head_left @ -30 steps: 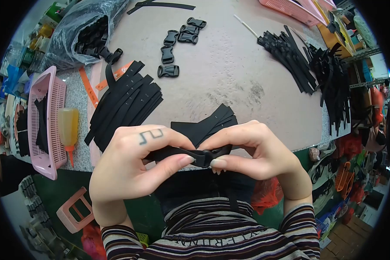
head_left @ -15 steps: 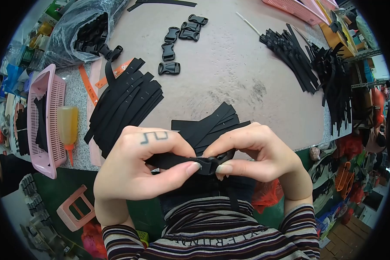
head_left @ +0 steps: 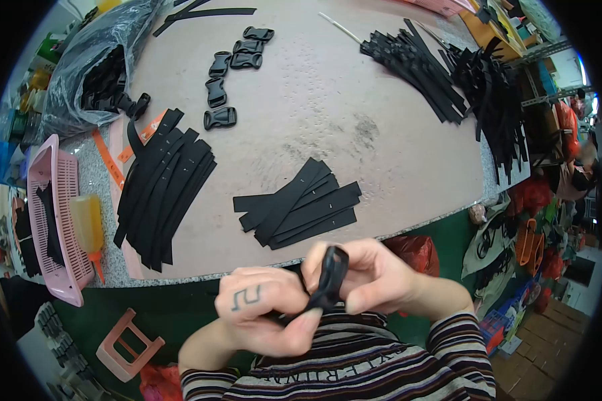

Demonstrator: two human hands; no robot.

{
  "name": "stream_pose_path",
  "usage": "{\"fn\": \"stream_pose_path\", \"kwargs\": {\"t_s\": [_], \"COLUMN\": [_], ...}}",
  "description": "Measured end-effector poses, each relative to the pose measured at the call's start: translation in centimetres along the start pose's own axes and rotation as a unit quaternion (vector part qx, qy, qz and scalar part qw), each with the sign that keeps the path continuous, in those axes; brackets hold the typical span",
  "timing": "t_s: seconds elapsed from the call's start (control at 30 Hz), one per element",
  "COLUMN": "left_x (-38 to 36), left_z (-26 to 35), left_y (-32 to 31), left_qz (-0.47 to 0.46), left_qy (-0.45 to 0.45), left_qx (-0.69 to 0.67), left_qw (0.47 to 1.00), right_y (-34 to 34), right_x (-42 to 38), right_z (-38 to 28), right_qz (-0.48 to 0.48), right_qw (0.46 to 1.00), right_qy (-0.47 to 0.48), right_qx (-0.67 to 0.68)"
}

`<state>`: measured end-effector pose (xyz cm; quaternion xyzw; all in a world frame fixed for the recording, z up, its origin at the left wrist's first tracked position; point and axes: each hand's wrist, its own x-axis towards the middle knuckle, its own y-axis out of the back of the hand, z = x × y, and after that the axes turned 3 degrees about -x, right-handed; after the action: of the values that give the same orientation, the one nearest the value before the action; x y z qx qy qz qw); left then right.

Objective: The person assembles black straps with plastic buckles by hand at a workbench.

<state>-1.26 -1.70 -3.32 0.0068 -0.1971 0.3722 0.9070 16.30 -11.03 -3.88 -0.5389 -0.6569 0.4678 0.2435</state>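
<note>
Low in front of my striped shirt, both my hands are on a black buckle with a black strap. My left hand pinches the strap at the buckle's lower end, its fingers curled. My right hand holds the buckle from the right side. Just beyond my hands, a crossed stack of black straps lies on the table. A bigger fan of black straps lies to the left. Several black buckles form a crooked line farther back.
At the left edge are a pink basket, a glue bottle and a plastic bag of buckles. Bundles of black straps lie at the back right. A pink stool stands below the table.
Both hands have come down and closer to my body, off the strap stack. The buckle is now turned upright between them. The view has shifted, so more of the stack shows.
</note>
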Motion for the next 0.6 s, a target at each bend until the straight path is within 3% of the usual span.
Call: {"fn": "stream_pose_path", "kwargs": {"t_s": [0.07, 0.1, 0.13, 0.17, 0.2, 0.23, 0.3, 0.5, 0.6], "left_x": [0.4, 0.2, 0.6, 1.3, 1.8, 2.5, 3.2, 4.8, 4.7], "left_z": [-1.7, -2.0, -2.2, -2.3, -1.2, -1.1, -2.5, -5.9, -6.1], "left_y": [-1.8, -2.8, -2.7, -2.1, -1.0, -0.4, 1.0, 0.9, 0.5], "left_qz": [0.048, 0.065, 0.008, -0.049, -0.091, -0.055, 0.022, 0.000, 0.018], "left_qy": [-0.084, -0.067, -0.039, -0.011, 0.068, 0.092, 0.119, 0.087, 0.089], "left_qx": [0.092, 0.148, 0.173, 0.198, 0.241, 0.273, 0.395, 0.502, 0.475], "left_qw": [0.991, 0.985, 0.984, 0.979, 0.964, 0.956, 0.911, 0.861, 0.875], "right_y": [0.1, 0.2, 0.7, 0.2, 0.9, 1.6, 0.9, 3.9, 4.6], "right_x": [-0.7, -1.2, -1.8, -2.0, -2.8, -3.7, -4.1, 1.5, 2.1], "right_z": [0.8, 0.5, -0.2, -1.1, -2.4, -3.9, -6.1, -5.4, -5.1], "right_qz": [0.050, 0.095, 0.111, 0.155, 0.136, 0.115, 0.166, 0.210, 0.218], "right_qw": [0.997, 0.992, 0.975, 0.954, 0.961, 0.968, 0.967, 0.931, 0.922], "right_qy": [0.054, 0.078, 0.128, 0.185, 0.170, 0.155, 0.086, 0.045, 0.025], "right_qx": [-0.019, -0.028, -0.145, -0.180, -0.169, -0.159, -0.173, -0.293, -0.320]}}
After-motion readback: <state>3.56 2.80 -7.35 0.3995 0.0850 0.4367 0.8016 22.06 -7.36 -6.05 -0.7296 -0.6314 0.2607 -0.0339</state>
